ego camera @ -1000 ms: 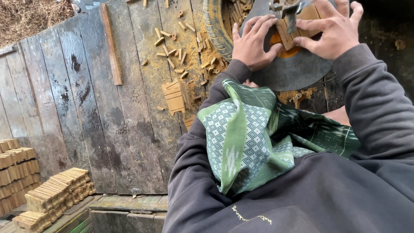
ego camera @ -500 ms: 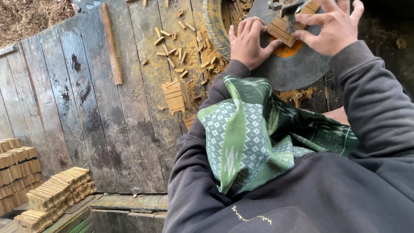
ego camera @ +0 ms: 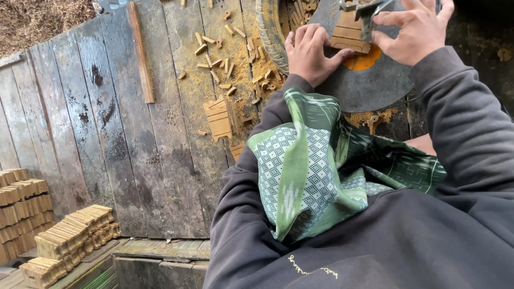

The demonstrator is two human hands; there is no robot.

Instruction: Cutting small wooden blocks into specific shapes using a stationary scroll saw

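Since half a second ago the left hand [ego camera: 309, 53] has slid a little lower on the disc, fingers drawn closer together; the right hand [ego camera: 415, 29] has barely shifted.

Wooden block [ego camera: 350, 35]: grooved, pale, lying on the dark round metal disc [ego camera: 369, 83] at top of view, over an orange centre patch [ego camera: 364, 60]. Left hand flat, fingers together, thumb tip touching the block's left edge. Right hand half curled, fingertips pinching a small metal clamp piece [ego camera: 364, 8] above the block.

Green patterned scarf [ego camera: 316, 171] hangs over the dark sweatshirt [ego camera: 375, 251] below the arms.

Left of the disc: ribbed tyre edge [ego camera: 269, 32], sawdust and scattered wood offcuts [ego camera: 219, 51] on a weathered plank platform [ego camera: 107, 134]. A small pile of cut blocks [ego camera: 220, 119] near it. One long wooden slat [ego camera: 140, 51] lies along the planks. Stacked wood pieces [ego camera: 64, 241] at lower left.
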